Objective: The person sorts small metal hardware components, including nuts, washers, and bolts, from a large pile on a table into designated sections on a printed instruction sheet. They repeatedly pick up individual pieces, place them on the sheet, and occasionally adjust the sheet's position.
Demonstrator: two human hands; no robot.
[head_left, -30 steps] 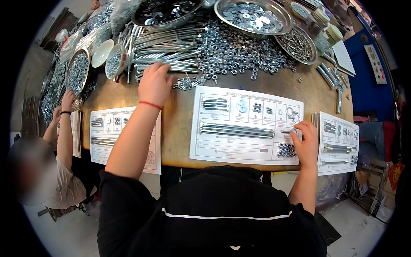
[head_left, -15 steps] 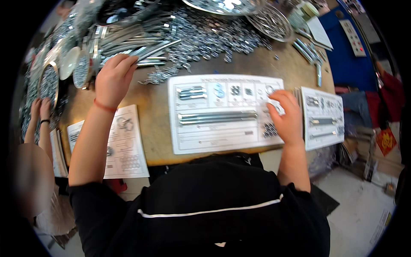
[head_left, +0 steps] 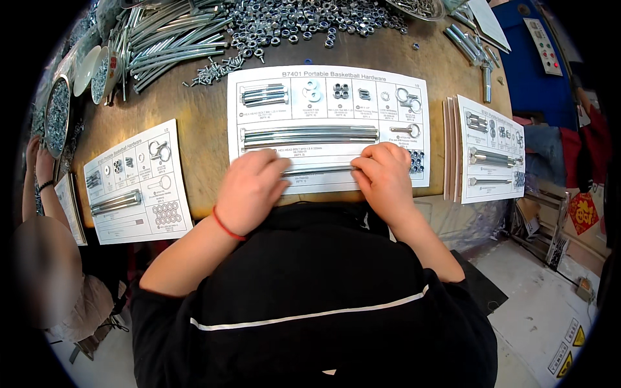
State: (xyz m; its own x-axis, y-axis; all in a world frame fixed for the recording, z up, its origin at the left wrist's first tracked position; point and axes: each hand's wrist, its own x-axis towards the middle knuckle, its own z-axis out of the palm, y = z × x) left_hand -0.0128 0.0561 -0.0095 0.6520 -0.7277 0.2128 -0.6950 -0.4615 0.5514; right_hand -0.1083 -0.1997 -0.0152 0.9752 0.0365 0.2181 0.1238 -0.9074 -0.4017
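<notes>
A long thin metal bolt [head_left: 318, 171] lies level along the lower part of a white printed card [head_left: 336, 184] in front of me. My left hand [head_left: 253, 189] has its fingers curled over the bolt's left end. At its other end, the fingertips of my right hand [head_left: 386, 178] pinch it. Above the bolt, the card bears a row of thicker long bolts [head_left: 310, 134]. Shorter bolts [head_left: 264, 95], washers [head_left: 312, 90], dark nuts [head_left: 341, 91] and ring pins [head_left: 408, 99] sit in the upper boxes. More nuts [head_left: 417, 161] show beside my right hand.
Loose nuts [head_left: 291, 29], small screws [head_left: 217, 71] and long bolts [head_left: 178, 48] are heaped at the back. Similar cards lie left [head_left: 181, 220] and in a stack at right [head_left: 475, 191]. At far left, a co-worker's hands [head_left: 42, 158] are near a bowl [head_left: 57, 116] of parts.
My left hand has come down from the long bolt pile to the card, where a thin bolt now lies. My right hand has moved from the upper right boxes down to the bolt's right end.
</notes>
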